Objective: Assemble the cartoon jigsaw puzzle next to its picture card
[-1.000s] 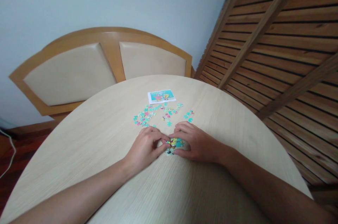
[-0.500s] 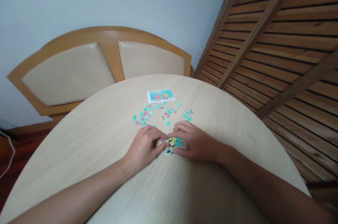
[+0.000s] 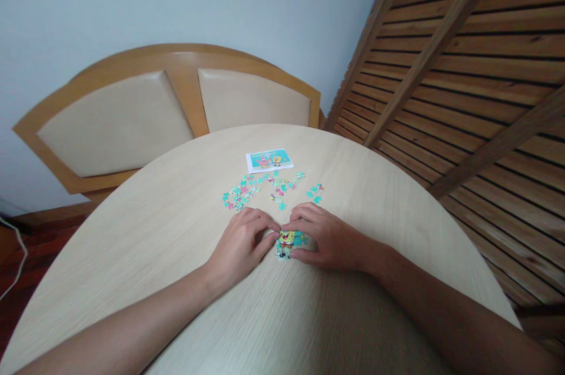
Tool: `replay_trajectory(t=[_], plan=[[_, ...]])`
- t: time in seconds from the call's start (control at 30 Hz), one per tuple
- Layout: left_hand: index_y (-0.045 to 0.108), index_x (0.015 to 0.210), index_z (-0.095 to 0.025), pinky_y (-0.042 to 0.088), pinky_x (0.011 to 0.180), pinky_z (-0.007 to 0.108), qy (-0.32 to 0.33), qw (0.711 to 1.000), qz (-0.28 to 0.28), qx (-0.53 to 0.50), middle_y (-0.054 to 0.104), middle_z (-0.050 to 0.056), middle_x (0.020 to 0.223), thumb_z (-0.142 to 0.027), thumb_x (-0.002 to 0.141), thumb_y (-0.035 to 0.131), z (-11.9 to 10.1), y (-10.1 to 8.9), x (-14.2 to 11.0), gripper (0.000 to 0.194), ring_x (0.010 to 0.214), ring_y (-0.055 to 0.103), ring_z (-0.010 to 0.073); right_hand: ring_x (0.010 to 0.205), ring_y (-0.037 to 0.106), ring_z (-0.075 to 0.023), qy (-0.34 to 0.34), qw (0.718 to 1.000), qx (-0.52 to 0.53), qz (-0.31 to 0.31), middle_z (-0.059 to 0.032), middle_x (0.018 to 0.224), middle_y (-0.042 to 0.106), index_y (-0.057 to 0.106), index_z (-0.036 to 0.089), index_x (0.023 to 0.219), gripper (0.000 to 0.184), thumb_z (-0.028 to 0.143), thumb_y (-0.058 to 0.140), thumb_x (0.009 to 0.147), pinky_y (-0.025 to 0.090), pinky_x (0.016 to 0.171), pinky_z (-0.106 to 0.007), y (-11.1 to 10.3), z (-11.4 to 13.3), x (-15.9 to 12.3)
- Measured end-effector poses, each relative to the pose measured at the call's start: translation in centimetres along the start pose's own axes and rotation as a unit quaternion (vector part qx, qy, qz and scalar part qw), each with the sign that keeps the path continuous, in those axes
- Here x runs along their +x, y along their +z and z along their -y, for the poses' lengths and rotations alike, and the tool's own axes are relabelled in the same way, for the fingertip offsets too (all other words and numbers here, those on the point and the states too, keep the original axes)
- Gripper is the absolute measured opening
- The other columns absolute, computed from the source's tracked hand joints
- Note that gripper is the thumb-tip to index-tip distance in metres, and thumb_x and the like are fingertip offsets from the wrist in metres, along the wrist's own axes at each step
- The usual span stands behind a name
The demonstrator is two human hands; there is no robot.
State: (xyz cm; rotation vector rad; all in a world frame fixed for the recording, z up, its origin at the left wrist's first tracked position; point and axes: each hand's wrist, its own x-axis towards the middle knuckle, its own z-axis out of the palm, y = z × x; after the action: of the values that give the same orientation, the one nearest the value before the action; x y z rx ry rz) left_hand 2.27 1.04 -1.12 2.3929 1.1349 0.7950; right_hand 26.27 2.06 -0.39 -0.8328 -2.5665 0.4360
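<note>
A small patch of joined jigsaw pieces (image 3: 289, 242), yellow and teal, lies on the round pale wooden table (image 3: 176, 257). My left hand (image 3: 241, 244) rests beside it on the left, fingers curled, fingertips touching its upper left edge. My right hand (image 3: 324, 237) cups it from the right, with the index finger along its top and the thumb below it. Just beyond the hands several loose teal and pink pieces (image 3: 247, 189) are scattered. A little reference picture card (image 3: 269, 160) lies behind them.
A wooden chair back with two beige cushioned panels (image 3: 168, 110) stands against the far edge of the table, before a pale blue wall. A slatted wooden partition (image 3: 463, 69) runs along the right. A white cable (image 3: 13, 263) hangs at the far left.
Both hands stay on the joined patch. The left fingertips have shifted slightly, so a bit more of the patch shows between the hands. The view has barely moved.
</note>
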Motion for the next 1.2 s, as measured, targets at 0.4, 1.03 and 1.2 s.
replay_trajectory(t=[0.4,1.03,1.2], plan=[[0.066,0.109,-0.022,0.049,0.097,0.047,0.009,0.993,-0.056,0.100,0.069,0.007,0.115,-0.022,0.096,0.058,2.1,-0.5,0.5,0.015,0.110,0.061,0.0263,0.116,0.056,-0.0275,-0.057,0.998,0.011,-0.003,-0.0140,0.122,0.063,0.073,0.019,0.118,0.035,0.039,0.071,0.090,0.045,0.104,-0.047,-0.1,-0.2,-0.1],[0.048,0.149,-0.017,0.030,0.122,0.055,0.034,0.976,0.064,0.204,0.050,0.010,0.155,-0.031,0.099,0.049,2.4,-0.6,1.0,0.051,0.147,0.039,0.0323,0.129,0.054,-0.0281,-0.028,1.000,-0.005,0.010,-0.0083,0.131,0.068,0.072,0.023,0.119,0.030,0.037,0.066,0.093,0.040,0.112,-0.049,0.0,-0.9,-0.1],[0.048,0.149,-0.016,0.032,0.121,0.053,0.044,0.977,0.072,0.194,0.048,0.011,0.156,-0.032,0.100,0.050,2.4,-0.6,1.1,0.052,0.147,0.039,0.0319,0.127,0.055,-0.0269,0.002,1.000,0.003,-0.010,-0.0113,0.132,0.067,0.068,0.019,0.124,0.035,0.040,0.061,0.097,0.040,0.112,-0.048,0.0,-1.3,0.0]])
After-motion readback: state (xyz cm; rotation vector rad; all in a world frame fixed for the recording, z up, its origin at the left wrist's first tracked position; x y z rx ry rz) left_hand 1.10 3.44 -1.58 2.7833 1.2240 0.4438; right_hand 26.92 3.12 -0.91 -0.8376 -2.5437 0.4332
